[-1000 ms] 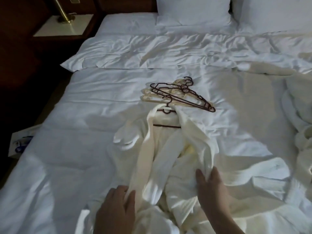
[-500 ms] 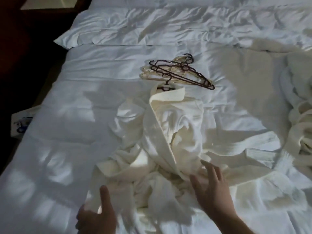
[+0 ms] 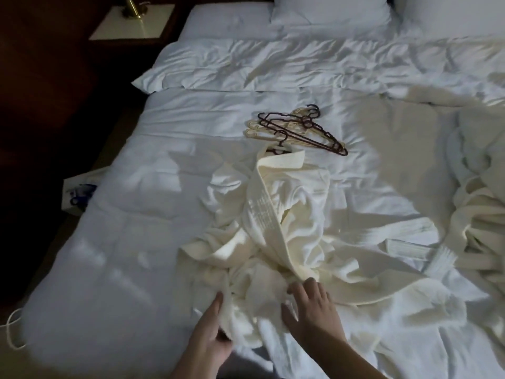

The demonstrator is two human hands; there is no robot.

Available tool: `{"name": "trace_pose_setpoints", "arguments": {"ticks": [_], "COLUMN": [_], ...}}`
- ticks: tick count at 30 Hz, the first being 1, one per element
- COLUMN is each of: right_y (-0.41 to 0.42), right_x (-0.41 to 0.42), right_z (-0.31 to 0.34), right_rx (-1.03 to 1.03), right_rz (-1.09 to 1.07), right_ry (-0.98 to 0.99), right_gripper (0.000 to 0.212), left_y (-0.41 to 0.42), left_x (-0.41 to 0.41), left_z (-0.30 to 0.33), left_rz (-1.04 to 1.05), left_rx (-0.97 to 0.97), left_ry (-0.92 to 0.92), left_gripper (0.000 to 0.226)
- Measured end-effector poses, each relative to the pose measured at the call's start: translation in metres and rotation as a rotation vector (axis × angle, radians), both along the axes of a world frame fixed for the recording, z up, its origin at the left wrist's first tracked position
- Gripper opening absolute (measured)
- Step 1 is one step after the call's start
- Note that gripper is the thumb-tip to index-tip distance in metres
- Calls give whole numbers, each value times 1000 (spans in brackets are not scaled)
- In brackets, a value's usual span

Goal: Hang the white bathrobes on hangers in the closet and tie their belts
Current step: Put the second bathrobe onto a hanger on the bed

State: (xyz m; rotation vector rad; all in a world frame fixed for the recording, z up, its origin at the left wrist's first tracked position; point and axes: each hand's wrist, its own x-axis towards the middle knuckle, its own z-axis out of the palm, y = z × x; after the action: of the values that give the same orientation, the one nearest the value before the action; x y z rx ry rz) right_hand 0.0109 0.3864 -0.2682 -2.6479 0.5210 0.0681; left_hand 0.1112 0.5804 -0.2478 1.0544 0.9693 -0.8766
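Note:
A white bathrobe (image 3: 287, 214) lies crumpled on the bed, its collar on a dark hanger whose hook (image 3: 281, 140) pokes out at the top. Its belt (image 3: 407, 244) trails off to the right. My left hand (image 3: 216, 329) grips a fold of the robe's lower part, thumb on top. My right hand (image 3: 311, 310) rests flat on the robe cloth with fingers spread. A pile of spare hangers (image 3: 300, 129), dark and cream, lies just beyond the collar. A second bathrobe (image 3: 481, 214) is heaped at the bed's right edge.
The bed (image 3: 136, 214) has a white duvet, with pillows (image 3: 330, 9) at the head. A nightstand (image 3: 134, 23) with a brass lamp base stands at the far left. A paper bag (image 3: 79, 192) sits on the dark floor by the bed's left side.
The robe's front has been folded closed over the hanger. Both hands moved down to the robe's lower part; my left hand now holds a fold of it.

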Motion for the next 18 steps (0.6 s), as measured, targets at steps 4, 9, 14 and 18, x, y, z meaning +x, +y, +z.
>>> {"name": "trace_pose_setpoints", "arguments": {"ticks": [4,9,14,18], "right_y": [-2,-21,-15,-16], "right_x": [-8,-15,-8,-18], "right_z": [11,17,43,56], "right_rx": [92,115,246,428], "right_rz": [5,16,172,229], "right_ry": [370,561,754,1039], "right_gripper": [88,78,25,16], "left_y": [1,44,76,112], "left_x": [-9,-21,4,37], "left_z": [17,49,69,71], "left_rz": [-337,-972,-558,-902], "left_rx": [446,1185,782,916], "left_ry": [-264,-882,-663,-472], "left_gripper": [66,39,41,68]}}
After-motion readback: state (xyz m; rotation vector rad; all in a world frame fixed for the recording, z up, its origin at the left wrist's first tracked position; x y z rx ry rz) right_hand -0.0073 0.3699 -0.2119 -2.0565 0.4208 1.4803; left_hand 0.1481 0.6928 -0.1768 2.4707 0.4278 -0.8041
